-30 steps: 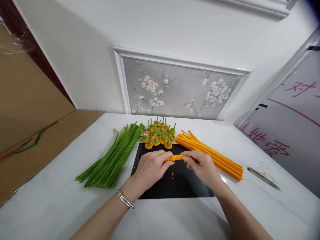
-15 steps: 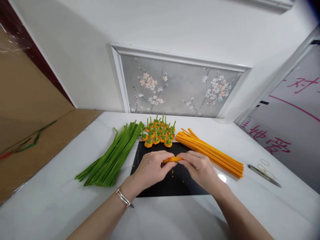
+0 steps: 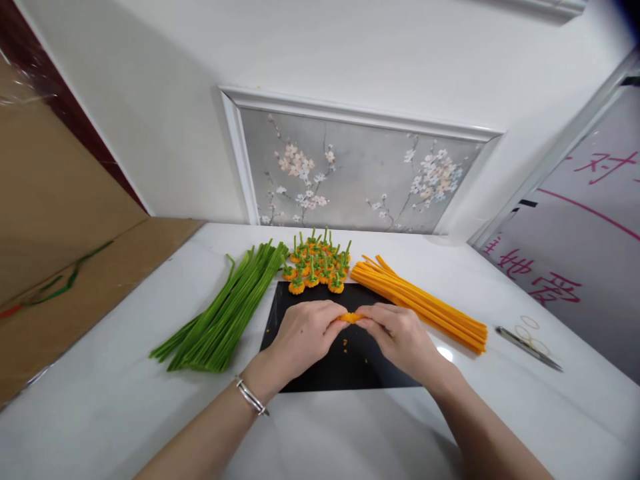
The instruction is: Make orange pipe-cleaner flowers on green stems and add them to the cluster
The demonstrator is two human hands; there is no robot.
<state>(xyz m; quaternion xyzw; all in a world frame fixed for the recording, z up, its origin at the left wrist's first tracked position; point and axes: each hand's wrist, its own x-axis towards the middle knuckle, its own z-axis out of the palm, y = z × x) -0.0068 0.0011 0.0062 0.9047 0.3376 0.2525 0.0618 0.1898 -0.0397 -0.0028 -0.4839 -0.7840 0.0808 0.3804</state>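
Between my two hands is a short orange fuzzy pipe-cleaner piece [image 3: 352, 318], pinched at both ends above a black mat [image 3: 345, 370]. My left hand [image 3: 310, 330] has thumb and fingers closed on its left end. On the right end, the fingertips of my right hand [image 3: 397, 333] are pressed together. Fingers cover the ends of the piece, so its full shape is hidden. Just beyond the mat's far edge stand several small orange pumpkin-like pieces [image 3: 320, 263] with green stems. A few orange bits of fluff lie on the mat.
A bundle of green pipe cleaners [image 3: 225, 313] lies on the left of the white table [image 3: 115, 400]. An orange pipe-cleaner bundle [image 3: 425, 303] lies to the right. Farther right are tweezers or scissors [image 3: 530, 349] with thin loops. A wall with a framed floral panel [image 3: 360, 173] stands behind.
My left fingers have shifted along the orange piece, and less of it now shows between my hands. Both hands stay in nearly the same place.
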